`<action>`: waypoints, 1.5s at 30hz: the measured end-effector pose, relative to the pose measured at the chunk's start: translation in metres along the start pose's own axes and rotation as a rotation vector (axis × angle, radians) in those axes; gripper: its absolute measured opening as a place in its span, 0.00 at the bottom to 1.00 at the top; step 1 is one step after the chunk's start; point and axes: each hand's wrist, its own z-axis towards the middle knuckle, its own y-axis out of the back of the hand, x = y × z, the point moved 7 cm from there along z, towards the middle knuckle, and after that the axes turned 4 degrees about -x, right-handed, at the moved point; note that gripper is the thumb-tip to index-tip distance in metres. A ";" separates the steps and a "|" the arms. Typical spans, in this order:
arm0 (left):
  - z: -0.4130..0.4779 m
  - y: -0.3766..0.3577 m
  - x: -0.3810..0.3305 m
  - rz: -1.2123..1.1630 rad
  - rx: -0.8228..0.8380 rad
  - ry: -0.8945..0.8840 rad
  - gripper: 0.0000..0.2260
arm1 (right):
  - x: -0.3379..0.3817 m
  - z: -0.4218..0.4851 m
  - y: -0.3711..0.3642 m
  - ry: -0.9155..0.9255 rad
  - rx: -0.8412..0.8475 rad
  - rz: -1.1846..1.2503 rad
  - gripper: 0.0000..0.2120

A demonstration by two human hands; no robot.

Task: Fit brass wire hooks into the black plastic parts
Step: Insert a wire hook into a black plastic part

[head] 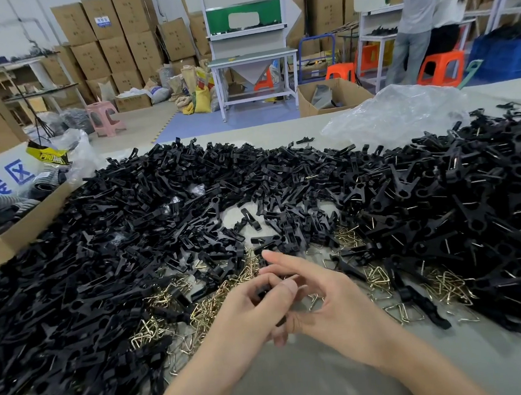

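I am pinching one black plastic part [263, 291] in my left hand [251, 309], fingers curled shut around it just above the table [302, 384] so it stays steady. My right hand [323, 299] is meeting it, fingers half spread; whether it grips a hook I cannot tell. Thin, angular brass wire hooks [206, 307] are lying loose beneath, ringed by matte black clips [128, 226].

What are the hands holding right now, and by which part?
The left hand pinches a small black plastic part between thumb and fingers; the right hand meets it there. The grip point is hidden, and any brass wire hook cannot be told.
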 end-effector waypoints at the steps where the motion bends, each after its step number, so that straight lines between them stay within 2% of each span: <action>1: 0.001 -0.001 0.002 -0.012 0.013 -0.004 0.12 | 0.000 0.000 0.001 -0.006 0.000 0.003 0.33; 6: 0.002 0.007 0.008 0.072 -0.030 -0.018 0.19 | 0.005 -0.002 -0.001 0.005 0.018 0.050 0.27; 10: 0.002 0.005 0.005 0.144 -0.046 -0.032 0.15 | 0.005 -0.001 0.003 0.063 0.009 -0.007 0.23; 12: 0.001 0.002 0.003 0.163 -0.007 -0.034 0.20 | 0.003 0.000 0.005 0.093 0.002 -0.064 0.23; 14: -0.001 -0.001 0.001 0.132 0.042 -0.040 0.25 | 0.004 0.001 0.007 0.106 -0.025 -0.092 0.18; 16: -0.003 -0.002 -0.002 0.058 0.054 -0.022 0.32 | 0.008 0.006 0.031 0.093 -0.196 -0.053 0.13; 18: -0.006 -0.001 -0.007 0.020 0.038 -0.021 0.36 | 0.012 0.009 0.078 0.084 -0.488 0.127 0.15; 20: -0.009 0.003 -0.014 0.023 -0.038 -0.061 0.29 | 0.005 0.006 0.116 0.027 -0.683 0.432 0.27; 21: -0.010 0.007 -0.019 0.059 -0.104 -0.096 0.23 | 0.001 0.004 0.122 -0.013 -0.703 0.499 0.30; 23: -0.011 0.022 -0.027 0.241 -0.284 -0.189 0.13 | -0.006 0.002 0.110 -0.077 -0.608 0.456 0.26; 25: -0.014 0.040 -0.034 0.533 -0.470 -0.278 0.08 | -0.008 0.002 0.081 -0.091 -0.455 0.352 0.19; 28: -0.018 0.059 -0.042 1.142 -0.659 -0.303 0.12 | -0.009 0.003 0.049 -0.086 -0.327 0.197 0.16; 30: -0.016 0.073 -0.034 1.392 -0.672 -0.175 0.16 | -0.012 0.004 0.040 -0.100 -0.309 0.092 0.13; 32: -0.013 0.087 -0.024 1.448 -0.617 0.001 0.19 | -0.017 0.003 0.034 -0.115 -0.275 0.018 0.10; 33: -0.011 0.090 -0.020 1.453 -0.579 0.035 0.21 | -0.020 0.003 0.032 -0.124 -0.257 -0.001 0.10; 38: -0.007 0.078 -0.011 1.600 -0.463 0.048 0.31 | -0.029 0.005 0.031 -0.140 -0.235 -0.064 0.12; 40: -0.007 0.072 -0.011 1.614 -0.474 0.021 0.29 | -0.030 0.006 0.031 -0.140 -0.231 -0.080 0.13; 43: -0.006 0.065 -0.016 1.591 -0.561 -0.077 0.16 | -0.033 0.006 0.031 -0.144 -0.226 -0.094 0.14; 45: -0.005 0.062 -0.017 1.581 -0.584 -0.108 0.13 | -0.034 0.006 0.032 -0.144 -0.226 -0.097 0.14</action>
